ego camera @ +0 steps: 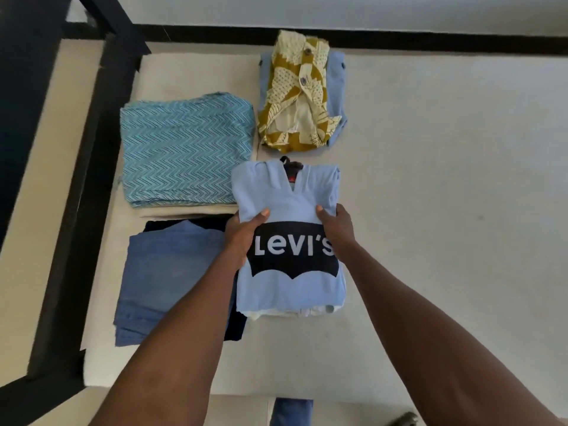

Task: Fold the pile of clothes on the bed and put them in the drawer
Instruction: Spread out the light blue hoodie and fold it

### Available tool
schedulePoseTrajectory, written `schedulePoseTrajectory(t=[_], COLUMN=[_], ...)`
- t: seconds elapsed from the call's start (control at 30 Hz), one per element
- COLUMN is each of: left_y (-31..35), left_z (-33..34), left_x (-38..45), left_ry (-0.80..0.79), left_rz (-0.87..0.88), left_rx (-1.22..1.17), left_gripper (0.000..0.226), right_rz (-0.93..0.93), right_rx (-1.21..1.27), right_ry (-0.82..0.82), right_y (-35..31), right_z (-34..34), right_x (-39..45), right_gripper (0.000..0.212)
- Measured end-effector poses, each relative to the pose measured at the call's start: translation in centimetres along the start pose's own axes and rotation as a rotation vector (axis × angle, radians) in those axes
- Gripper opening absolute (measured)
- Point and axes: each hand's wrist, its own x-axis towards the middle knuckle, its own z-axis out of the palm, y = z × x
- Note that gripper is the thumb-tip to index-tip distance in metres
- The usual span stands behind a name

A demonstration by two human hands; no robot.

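Hands on the folded light-blue sweatshirt [289,192], one at each side edge. Left hand [242,238] grips the left edge level with the dark printed logo: thumb lies on top of the fabric, fingers are tucked under and out of sight. Right hand [336,229] mirrors it on the right edge, thumb on top near the upper corner of the logo, fingers hidden below. Both grips are closed round the garment.

Sweatshirt lies front-up near the middle of the bed [445,179], neck end away from the person, dark label visible at the collar. White folded fabric [295,312] shows under its near hem; cannot tell whether the bundle rests fully on the bed or is slightly raised.

Other folded items on the bed:
- teal zigzag-patterned cloth [184,149], beyond and left of the sweatshirt, stacked on a cream piece whose edge shows beneath it;
- blue denim garment [166,278], left of the sweatshirt, lying on something dark; the left forearm crosses over it;
- mustard and cream patterned shirt [295,93], at the far side, on top of a pale blue piece.

Black bed frame [76,179] runs along the left side and the far edge.
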Motion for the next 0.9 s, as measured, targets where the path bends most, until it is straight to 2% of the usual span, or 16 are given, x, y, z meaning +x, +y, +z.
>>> schedulePoseTrajectory(t=[0.1,0.17,0.23,0.3,0.37,0.43,0.6,0.73,0.83,0.9], left_y=[-1.1,-1.6,-2.1,-3.0,-4.1,-5.3,-6.1,-3.6,-1.7,-0.9], left_z=[1.1,1.5,1.3,1.0,0.6,0.2,0.4,1.3,1.6,1.9], left_x=[0.4,-0.4,-1.5,-2.1,-1.4,-0.1,3.4,2.9,-0.7,-3.8], left_ry=[0.124,0.267,0.352,0.244,0.094,-0.006,-0.094,-0.222,-0.182,-0.086], left_rz=[0.151,0.48,0.811,0.95,0.944,0.865,0.676,0.419,0.343,0.409], left_rx=[0.15,0.495,0.912,1.231,1.388,1.42,1.506,1.62,1.634,1.617], left_gripper=[0.055,0.071,0.077,0.077,0.076,0.079,0.079,0.08,0.079,0.075], right_rz=[-0.017,-0.168,-0.466,-0.623,-0.534,-0.469,-0.357,-0.198,-0.161,-0.161], right_rx=[-0.159,-0.497,-0.777,-0.991,-1.081,-1.094,-1.069,-1.161,-1.22,-1.19], right_ry=[0.158,0.292,0.218,0.042,-0.035,-0.031,-0.155,-0.301,-0.371,-0.327], right_y=[0.4,-0.4,-0.6,1.0,3.1,4.4,5.3,3.0,1.1,0.4], right_z=[1.0,1.2,1.5,1.6,1.1,1.0,2.4,1.9,0.4,-1.0], right_x=[0.5,-0.8,-2.9,-4.2,-4.3,-3.7,-0.4,0.3,-1.9,-4.7], right_gripper=[0.063,0.068,0.065,0.063,0.066,0.069,0.071,0.071,0.072,0.075])
